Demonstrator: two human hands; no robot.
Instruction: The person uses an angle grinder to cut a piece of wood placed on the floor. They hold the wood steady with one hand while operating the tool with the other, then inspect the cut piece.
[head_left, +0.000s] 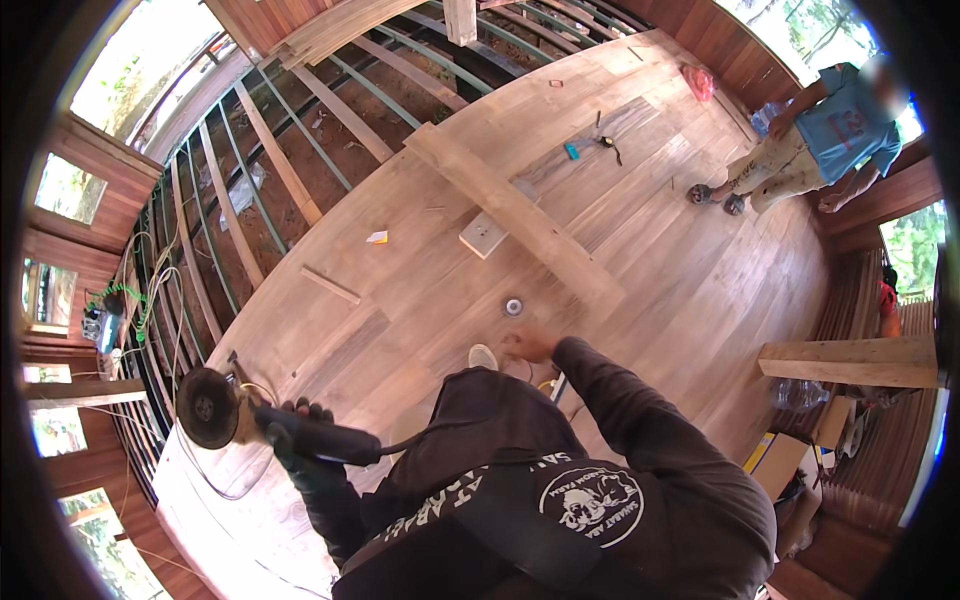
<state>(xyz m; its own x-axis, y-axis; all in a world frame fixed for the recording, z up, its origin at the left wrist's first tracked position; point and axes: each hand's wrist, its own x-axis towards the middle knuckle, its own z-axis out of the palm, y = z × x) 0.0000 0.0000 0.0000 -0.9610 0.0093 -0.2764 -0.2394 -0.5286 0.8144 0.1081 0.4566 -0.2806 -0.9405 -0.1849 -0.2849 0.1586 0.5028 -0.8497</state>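
My left hand [308, 425], in a dark glove, is wrapped around the black body of an angle grinder [335, 441]. Its round disc [208, 408] points out to the left, above the floor's edge, and a cord trails from the rear end across my lap. My right hand [532, 345] is bare and low over the wooden floor, its fingers half bent and apart, with nothing visible in them. Just beyond those fingers lies a small round grey piece with a dark ring [513, 306], not touched by the hand.
A long plank [515, 210] lies across the floorboards over a short board [484, 236]. Bare joists [275, 150] with gaps run at the far left. Hand tools [604, 143] rest farther off. At the right stand another person [840, 125] and a wooden beam [850, 362].
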